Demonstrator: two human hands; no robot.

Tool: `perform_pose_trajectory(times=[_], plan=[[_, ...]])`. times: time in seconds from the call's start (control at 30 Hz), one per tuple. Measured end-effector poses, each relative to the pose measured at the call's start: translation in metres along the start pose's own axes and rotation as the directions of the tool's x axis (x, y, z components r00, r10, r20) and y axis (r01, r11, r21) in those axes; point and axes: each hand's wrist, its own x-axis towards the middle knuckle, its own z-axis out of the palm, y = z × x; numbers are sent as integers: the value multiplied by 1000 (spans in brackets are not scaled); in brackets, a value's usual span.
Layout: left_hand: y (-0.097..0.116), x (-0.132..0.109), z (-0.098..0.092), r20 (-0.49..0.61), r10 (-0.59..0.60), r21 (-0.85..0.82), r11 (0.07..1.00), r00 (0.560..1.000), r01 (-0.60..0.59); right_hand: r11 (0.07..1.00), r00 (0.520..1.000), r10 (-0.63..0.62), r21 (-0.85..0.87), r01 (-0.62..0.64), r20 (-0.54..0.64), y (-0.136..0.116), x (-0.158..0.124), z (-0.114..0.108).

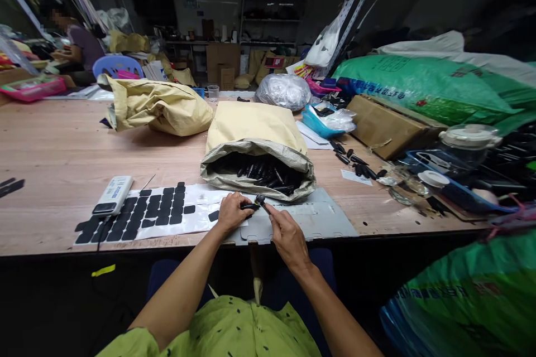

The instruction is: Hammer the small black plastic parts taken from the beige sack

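My left hand (231,212) and my right hand (287,236) meet over the table's near edge, both pinched on one small black part (256,203) with a round end. Behind them an open woven sack (257,172) holds several more black parts. To the left lies a white sheet (196,207) carrying several black adhesive pads (156,210). A grey flat panel (322,217) lies under my hands.
A white handheld device (113,195) rests on the sheet's left. A crumpled yellow bag (157,106) and a cardboard box (387,122) sit farther back. Loose black parts (355,163), a blue tray (456,189) and green sacks (427,83) fill the right. Another person (75,44) sits far left.
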Motion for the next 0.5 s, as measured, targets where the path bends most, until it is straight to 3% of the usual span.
perform_pose_trajectory(times=[0.27, 0.4, 0.5], plan=[[-1, -1, 0, 4, 5, 28, 1000, 1000, -5, 999, 998, -45, -2, 45, 38, -12, -1, 10], [-1, -2, 0, 1, 22, -5, 1000, 1000, -22, 1000, 1000, -19, -19, 19, 0, -2, 6, 11], [-1, -2, 1, -16, 17, -10, 1000, 1000, -17, 991, 998, -6, -132, -3, -64, 13, 17, 9]])
